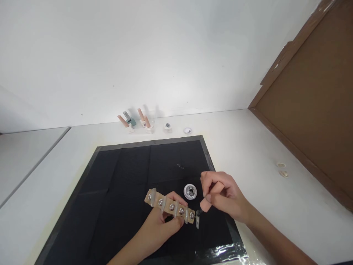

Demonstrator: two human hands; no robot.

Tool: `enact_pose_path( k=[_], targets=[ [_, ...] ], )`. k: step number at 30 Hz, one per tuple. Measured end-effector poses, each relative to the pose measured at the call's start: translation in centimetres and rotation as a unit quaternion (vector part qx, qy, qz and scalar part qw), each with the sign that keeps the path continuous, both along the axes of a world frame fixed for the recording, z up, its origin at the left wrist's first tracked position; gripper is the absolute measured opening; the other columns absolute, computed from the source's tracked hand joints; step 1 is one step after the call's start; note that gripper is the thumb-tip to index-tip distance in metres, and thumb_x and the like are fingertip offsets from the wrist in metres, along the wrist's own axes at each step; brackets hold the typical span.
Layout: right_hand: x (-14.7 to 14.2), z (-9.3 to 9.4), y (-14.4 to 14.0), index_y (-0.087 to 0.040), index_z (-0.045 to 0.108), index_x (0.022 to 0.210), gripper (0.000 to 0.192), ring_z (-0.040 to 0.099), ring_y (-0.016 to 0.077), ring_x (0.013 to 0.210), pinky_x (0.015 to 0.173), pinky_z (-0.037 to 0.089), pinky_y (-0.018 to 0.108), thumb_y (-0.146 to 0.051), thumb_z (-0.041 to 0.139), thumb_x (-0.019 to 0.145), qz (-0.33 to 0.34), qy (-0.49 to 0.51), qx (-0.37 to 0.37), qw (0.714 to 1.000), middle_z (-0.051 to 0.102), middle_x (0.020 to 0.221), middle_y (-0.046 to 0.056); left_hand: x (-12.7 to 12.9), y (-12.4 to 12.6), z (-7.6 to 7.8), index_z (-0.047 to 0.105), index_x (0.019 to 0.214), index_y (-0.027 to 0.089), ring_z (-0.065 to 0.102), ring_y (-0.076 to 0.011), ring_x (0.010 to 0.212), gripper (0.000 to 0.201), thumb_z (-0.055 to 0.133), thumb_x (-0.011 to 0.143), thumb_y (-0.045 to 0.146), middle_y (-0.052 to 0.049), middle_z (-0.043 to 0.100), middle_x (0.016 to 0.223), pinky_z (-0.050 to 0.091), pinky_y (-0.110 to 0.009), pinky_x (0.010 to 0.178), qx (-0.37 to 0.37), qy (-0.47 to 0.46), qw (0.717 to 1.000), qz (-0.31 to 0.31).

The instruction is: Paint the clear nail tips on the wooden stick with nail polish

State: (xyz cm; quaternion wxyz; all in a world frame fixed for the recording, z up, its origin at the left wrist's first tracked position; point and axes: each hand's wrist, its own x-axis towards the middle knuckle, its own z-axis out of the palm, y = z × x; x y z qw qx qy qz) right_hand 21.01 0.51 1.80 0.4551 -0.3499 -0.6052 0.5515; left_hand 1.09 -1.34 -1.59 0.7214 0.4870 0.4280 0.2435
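Observation:
My left hand (162,224) grips a tan nail tip display stand (167,204) from below, tilted down toward the right. Several silver round studs run along the stand, each with a translucent greyish false nail across it. The rightmost false nail (198,220) sits at the stand's end. My right hand (223,193) is closed around the peach cap of a nail polish brush (212,196). Its dark bristle end is at the rightmost nail, close enough that I cannot tell whether they touch. Just beyond the stand lies a small round silver dish (190,191) with crumpled-looking contents.
A black mat (124,176) with taped edges lies under my hands on the white table. Along the back stand polish bottles with peach caps (147,123), an uncapped bottle (167,127) and a small white dish (188,130). A brown cardboard panel (311,92) rises on the right, near two small round pieces (283,173).

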Motion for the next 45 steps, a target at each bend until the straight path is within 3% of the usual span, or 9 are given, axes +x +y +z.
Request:
enact_pose_path(
  k=[5, 14, 22, 30, 35, 40, 45],
  targets=[
    [-0.1, -0.1, 0.0, -0.019, 0.049, 0.056, 0.019, 0.044, 0.0119, 0.047, 0.044, 0.028, 0.023, -0.001, 0.041, 0.056, 0.057, -0.035, 0.017, 0.998, 0.056, 0.048, -0.002, 0.2, 0.2, 0.1, 0.052, 0.085, 0.021, 0.04, -0.0106, 0.064, 0.014, 0.056, 0.072, 0.017, 0.005, 0.049, 0.07, 0.029, -0.023, 0.059, 0.013, -0.003, 1.0, 0.002],
    [-0.2, 0.2, 0.1, -0.019, 0.047, 0.058, 0.018, 0.044, 0.0116, 0.047, 0.047, 0.033, 0.023, -0.003, 0.041, 0.061, -0.047, -0.046, -0.022, 0.998, 0.057, 0.047, -0.002, -0.1, -0.2, -0.4, 0.053, 0.085, 0.021, 0.04, -0.0102, 0.063, 0.016, 0.055, 0.071, 0.014, 0.005, 0.049, 0.07, 0.028, -0.023, 0.06, 0.01, 0.015, 1.0, -0.004],
    [0.0, -0.1, 0.0, -0.018, 0.049, 0.057, 0.019, 0.045, 0.0115, 0.049, 0.046, 0.029, 0.023, 0.0, 0.044, 0.058, 0.065, -0.034, 0.039, 0.997, 0.056, 0.05, -0.002, 0.5, 0.4, 0.4, 0.052, 0.077, 0.019, 0.039, -0.0095, 0.061, 0.015, 0.06, 0.064, 0.017, 0.005, 0.05, 0.066, 0.028, -0.022, 0.058, -0.043, -0.029, 0.998, 0.027],
    [-0.2, 0.0, -0.1, -0.019, 0.05, 0.062, 0.021, 0.045, 0.0108, 0.053, 0.05, 0.034, 0.023, 0.001, 0.044, 0.067, -0.066, -0.008, 0.015, 0.998, 0.051, 0.055, -0.004, 0.0, 0.1, 0.8, 0.058, 0.079, 0.018, 0.039, -0.0091, 0.057, 0.022, 0.055, 0.058, 0.012, 0.005, 0.05, 0.058, 0.031, -0.023, 0.056, -0.11, -0.053, 0.99, 0.065],
    [-0.1, -0.4, -0.1, -0.02, 0.054, 0.07, 0.015, 0.042, 0.0114, 0.056, 0.053, 0.033, 0.025, -0.006, 0.052, 0.075, -0.027, 0.055, 0.055, 0.997, 0.048, 0.064, -0.003, -0.2, 0.3, 0.5, 0.058, 0.082, 0.018, 0.043, -0.0101, 0.059, 0.024, 0.058, 0.058, 0.014, 0.002, 0.055, 0.064, 0.034, -0.024, 0.057, -0.15, -0.112, 0.979, 0.08],
    [-0.2, -0.6, -0.3, -0.02, 0.055, 0.073, 0.013, 0.043, 0.0121, 0.058, 0.054, 0.034, 0.025, -0.008, 0.053, 0.077, 0.027, 0.068, 0.067, 0.995, 0.047, 0.066, -0.002, -0.2, 0.5, 0.0, 0.06, 0.084, 0.017, 0.041, -0.0094, 0.056, 0.022, 0.061, 0.062, 0.017, 0.003, 0.05, 0.059, 0.035, -0.024, 0.056, -0.167, -0.159, 0.969, 0.092],
    [-0.4, -0.5, -0.4, -0.02, 0.055, 0.074, 0.014, 0.044, 0.0126, 0.058, 0.054, 0.035, 0.026, -0.007, 0.052, 0.079, -0.006, 0.016, 0.063, 0.998, 0.049, 0.067, -0.001, -0.3, 0.4, -0.5, 0.06, 0.084, 0.017, 0.042, -0.0092, 0.056, 0.021, 0.061, 0.063, 0.016, 0.001, 0.05, 0.064, 0.035, -0.024, 0.055, -0.178, -0.191, 0.961, 0.088]
  ],
)
